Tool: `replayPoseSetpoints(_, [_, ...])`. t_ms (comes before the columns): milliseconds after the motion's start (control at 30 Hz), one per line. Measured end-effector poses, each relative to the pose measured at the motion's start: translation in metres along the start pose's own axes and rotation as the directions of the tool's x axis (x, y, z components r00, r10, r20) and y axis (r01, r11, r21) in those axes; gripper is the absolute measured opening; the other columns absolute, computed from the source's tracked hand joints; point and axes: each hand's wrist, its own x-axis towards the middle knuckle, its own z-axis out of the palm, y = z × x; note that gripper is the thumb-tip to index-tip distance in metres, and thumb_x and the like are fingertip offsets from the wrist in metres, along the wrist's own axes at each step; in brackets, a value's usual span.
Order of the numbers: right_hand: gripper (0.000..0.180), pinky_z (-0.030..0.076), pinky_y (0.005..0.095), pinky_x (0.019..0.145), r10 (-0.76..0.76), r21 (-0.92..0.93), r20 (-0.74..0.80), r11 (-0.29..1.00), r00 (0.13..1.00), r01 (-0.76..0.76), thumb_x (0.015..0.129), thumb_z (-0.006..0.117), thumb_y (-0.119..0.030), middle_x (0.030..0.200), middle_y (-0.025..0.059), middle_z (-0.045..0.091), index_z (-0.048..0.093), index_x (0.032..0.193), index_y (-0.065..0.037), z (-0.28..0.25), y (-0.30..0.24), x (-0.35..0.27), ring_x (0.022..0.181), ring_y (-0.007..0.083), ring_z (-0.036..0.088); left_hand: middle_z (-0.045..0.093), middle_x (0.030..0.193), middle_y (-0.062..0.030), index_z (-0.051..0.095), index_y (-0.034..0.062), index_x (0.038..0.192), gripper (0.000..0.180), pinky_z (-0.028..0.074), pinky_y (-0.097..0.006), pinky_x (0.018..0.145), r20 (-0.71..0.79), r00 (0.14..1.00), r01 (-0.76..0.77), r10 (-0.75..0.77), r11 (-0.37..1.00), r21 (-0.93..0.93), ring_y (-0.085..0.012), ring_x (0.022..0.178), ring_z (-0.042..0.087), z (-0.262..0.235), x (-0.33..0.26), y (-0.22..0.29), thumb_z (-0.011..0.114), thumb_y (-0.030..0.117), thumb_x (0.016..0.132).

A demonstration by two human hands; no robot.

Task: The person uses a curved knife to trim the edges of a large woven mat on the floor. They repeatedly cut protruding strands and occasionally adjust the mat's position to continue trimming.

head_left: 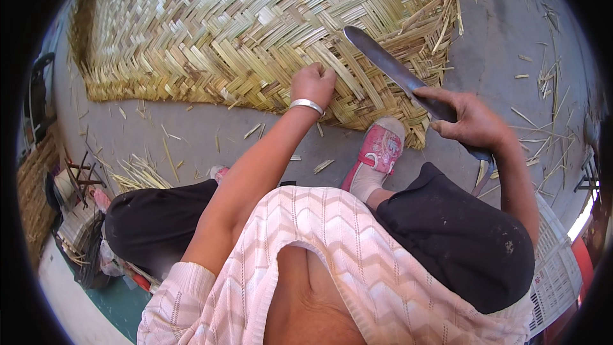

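Observation:
A large mat [211, 32] of flat straw-coloured strips, woven in a zigzag, spreads across the floor in front of me. At its near edge my left hand [313, 85] is closed in a fist against the weave; whatever its fingers grip is hidden. My right hand [476, 118] is wrapped round the dark handle of a long flat blade [386, 64] with a rounded tip. The blade slants up and to the left over the mat's right part, its tip to the right of my left hand. Loose strip ends [440, 32] stick out along the right edge.
My pink shoe [383, 147] is beside the mat's near right edge. Cut strips [143, 172] lie piled at the left, and more scraps [549, 89] litter the grey floor at right. A white plastic crate [552, 268] is by my right knee, and a small stool [80, 176] stands at left.

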Motion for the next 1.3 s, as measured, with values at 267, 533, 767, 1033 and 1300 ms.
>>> replayPoseSetpoints(267, [0.067, 0.033, 0.0302, 0.11, -0.069, 0.182, -0.269, 0.976, 0.961, 0.121, 0.08, 0.06, -0.005, 0.141, 0.0113, 0.052, 0.045, 0.145, -0.006, 0.017, 0.025, 0.019, 0.129, 0.0162, 0.047, 0.066, 0.102, -0.014, 0.054, -0.0055, 0.128, 0.053, 0.053, -0.032, 0.078, -0.037, 0.996, 0.043, -0.079, 0.82, -0.571, -0.018, 0.09, 0.065, 0.002, 0.008, 0.04, 0.07, 0.024, 0.088])
replayPoseSetpoints(533, [0.067, 0.052, 0.0386, 0.083, -0.041, -0.286, -0.375, 0.956, 0.926, -0.073, 0.085, 0.06, -0.021, 0.107, 0.0197, 0.068, 0.04, 0.148, -0.029, 0.025, 0.034, 0.056, 0.092, 0.0314, 0.068, 0.069, 0.096, -0.005, 0.065, 0.0007, 0.117, 0.032, 0.053, -0.029, 0.071, 0.394, 0.901, 0.432, -0.178, 0.325, -0.841, -0.0125, 0.081, 0.063, -0.009, 0.026, 0.061, 0.07, 0.005, 0.086])
replayPoseSetpoints(767, [0.065, 0.054, 0.0442, 0.07, -0.157, -0.549, -0.414, 0.829, 0.897, -0.108, 0.087, 0.058, -0.029, 0.085, 0.0153, 0.067, 0.037, 0.148, -0.037, 0.033, 0.044, 0.09, 0.077, 0.032, 0.067, 0.066, 0.081, 0.0023, 0.074, 0.0036, 0.098, 0.015, 0.044, -0.023, 0.062, -0.013, 0.995, 0.062, -0.101, 0.701, -0.71, -0.0052, 0.068, 0.052, 0.002, 0.009, 0.07, 0.071, 0.01, 0.085])
replayPoseSetpoints(1033, [0.061, 0.055, 0.0443, 0.065, -0.208, -0.572, -0.475, 0.811, 0.855, -0.121, 0.086, 0.058, -0.03, 0.084, 0.0123, 0.068, 0.041, 0.145, -0.039, 0.038, 0.052, 0.094, 0.073, 0.0314, 0.068, 0.066, 0.082, 0.0016, 0.073, 0.0022, 0.099, 0.014, 0.045, -0.023, 0.063, -0.015, 1.0, -0.02, 0.014, 0.652, -0.758, -0.0046, 0.069, 0.052, 0.001, -0.002, 0.086, 0.067, 0.008, 0.088])
replayPoseSetpoints(1300, [0.063, 0.055, 0.045, 0.065, -0.237, -0.56, -0.488, 0.823, 0.84, -0.093, 0.085, 0.057, -0.028, 0.083, 0.012, 0.068, 0.041, 0.145, -0.037, 0.039, 0.055, 0.095, 0.073, 0.0313, 0.068, 0.069, 0.086, -0.0021, 0.07, 0.0001, 0.101, 0.012, 0.051, -0.024, 0.068, 0.132, 0.953, -0.073, 0.272, 0.63, -0.773, -0.009, 0.074, 0.062, -0.008, -0.05, 0.116, 0.064, 0.006, 0.093])
